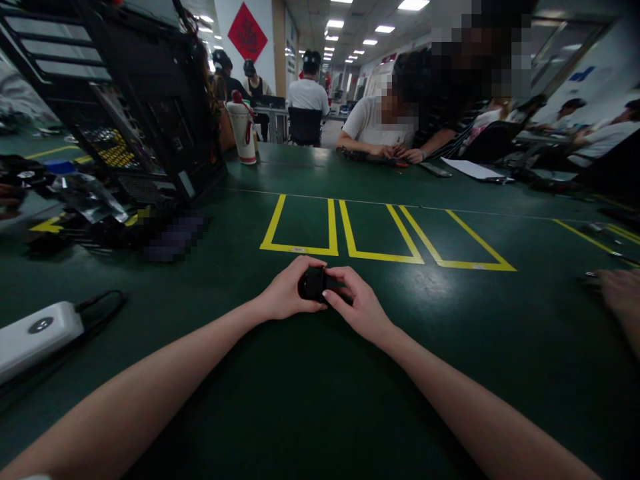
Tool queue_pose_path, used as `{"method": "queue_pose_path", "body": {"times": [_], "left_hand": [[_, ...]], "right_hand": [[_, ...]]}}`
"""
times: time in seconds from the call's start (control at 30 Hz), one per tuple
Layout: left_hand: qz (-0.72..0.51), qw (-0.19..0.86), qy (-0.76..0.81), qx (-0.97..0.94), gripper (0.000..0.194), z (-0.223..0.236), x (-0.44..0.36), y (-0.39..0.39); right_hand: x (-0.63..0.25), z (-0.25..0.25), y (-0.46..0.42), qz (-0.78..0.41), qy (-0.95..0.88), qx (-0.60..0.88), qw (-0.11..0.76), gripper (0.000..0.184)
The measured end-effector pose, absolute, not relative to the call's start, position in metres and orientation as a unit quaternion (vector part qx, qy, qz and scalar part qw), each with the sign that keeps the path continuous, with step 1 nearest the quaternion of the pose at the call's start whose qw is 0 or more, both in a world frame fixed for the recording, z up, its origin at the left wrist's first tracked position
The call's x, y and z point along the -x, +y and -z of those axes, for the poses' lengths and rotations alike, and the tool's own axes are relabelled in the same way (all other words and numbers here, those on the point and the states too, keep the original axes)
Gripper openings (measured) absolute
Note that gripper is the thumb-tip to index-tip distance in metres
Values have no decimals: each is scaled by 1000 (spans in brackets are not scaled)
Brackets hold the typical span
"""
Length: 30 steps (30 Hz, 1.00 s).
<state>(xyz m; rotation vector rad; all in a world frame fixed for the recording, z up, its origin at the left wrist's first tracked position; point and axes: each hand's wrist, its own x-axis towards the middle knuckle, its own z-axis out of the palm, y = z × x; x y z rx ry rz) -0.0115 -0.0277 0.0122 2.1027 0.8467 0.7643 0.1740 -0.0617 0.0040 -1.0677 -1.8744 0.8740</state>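
Taking the middle of the desk (320, 393) as the centre of the dial, a small black object (311, 285) sits between the person's two hands, just short of the yellow tape outlines that lie from twelve to two o'clock. The left hand (286, 291) curls around its nine o'clock side, thumb and fingers closed about the rounded body; the right hand (359, 301) closes in a pinch at the three o'clock side. Such a grip from opposite sides probably steadies the piece while leaving the right fingertips free for finer handling. Its place close to the body's midline likely suits both forearms, which come in from seven and five o'clock. The rounded end points towards nine o'clock, and the long axis seems to run from nine to three, though the right fingers cover much of the other end, so its full shape is uncertain. Whether it touches the desk I cannot tell. The computer case (165, 127) stands at ten o'clock and the white power block (40, 337) lies at eight, both well apart from the hands.
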Motion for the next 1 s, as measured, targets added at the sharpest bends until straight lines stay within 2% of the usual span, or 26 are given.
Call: {"method": "queue_pose_path", "body": {"times": [0.27,0.47,1.0], "left_hand": [[-304,359,328,-819,59,-9,11,-27],[-287,364,327,-823,56,-14,12,-28],[-288,363,329,-823,57,-14,12,-28]], "right_hand": [[-174,-4,-63,-361,-734,407,407,21],[-173,-4,-63,-333,-744,421,397,32],[-172,-7,-67,-334,-753,414,387,37]]}}
